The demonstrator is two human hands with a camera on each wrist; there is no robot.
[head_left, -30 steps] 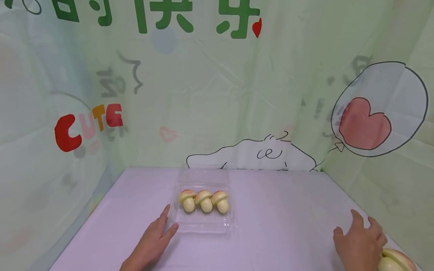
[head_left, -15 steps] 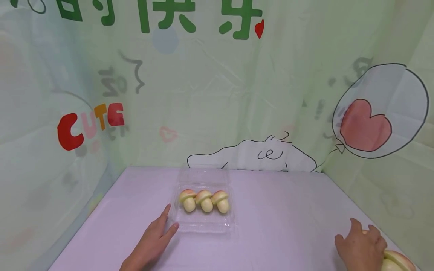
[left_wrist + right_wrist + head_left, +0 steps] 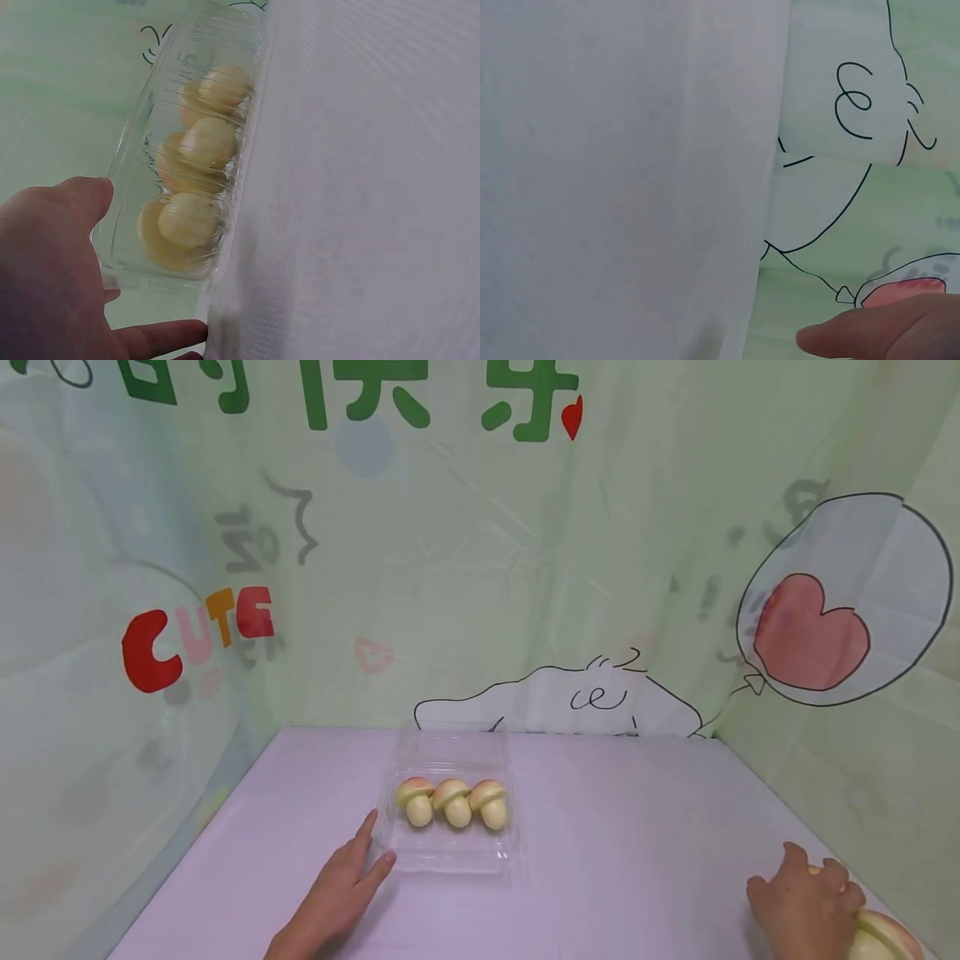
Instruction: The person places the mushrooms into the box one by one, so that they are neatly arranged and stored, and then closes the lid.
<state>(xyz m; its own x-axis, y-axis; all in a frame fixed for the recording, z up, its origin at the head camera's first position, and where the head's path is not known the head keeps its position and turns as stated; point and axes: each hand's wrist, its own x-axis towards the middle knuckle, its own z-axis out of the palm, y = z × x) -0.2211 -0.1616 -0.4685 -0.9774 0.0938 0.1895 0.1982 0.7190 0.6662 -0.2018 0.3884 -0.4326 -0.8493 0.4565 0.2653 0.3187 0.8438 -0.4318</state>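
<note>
A clear plastic clamshell box (image 3: 472,860) stands with its lid (image 3: 450,745) raised at the back. Inside, three mushrooms (image 3: 457,802) with pale stems and pinkish-yellow caps sit in a row. My left hand (image 3: 337,885) rests at the box's left side, fingers and thumb extended along its edge. The left wrist view has its thumb (image 3: 90,199) right at the clear wall. At the front right, my right hand (image 3: 806,902) curls its fingers round a mushroom (image 3: 814,869), mostly hidden behind them. Only its thumb (image 3: 877,330) enters the right wrist view.
Another mushroom (image 3: 881,935) lies beside the right hand at the table's right edge. The pale lilac table (image 3: 615,835) is enclosed by printed cloth curtains (image 3: 465,568) at the back and both sides.
My right hand has come slightly down, and part of a mushroom now shows between its fingers. The left hand and the box have stayed in place.
</note>
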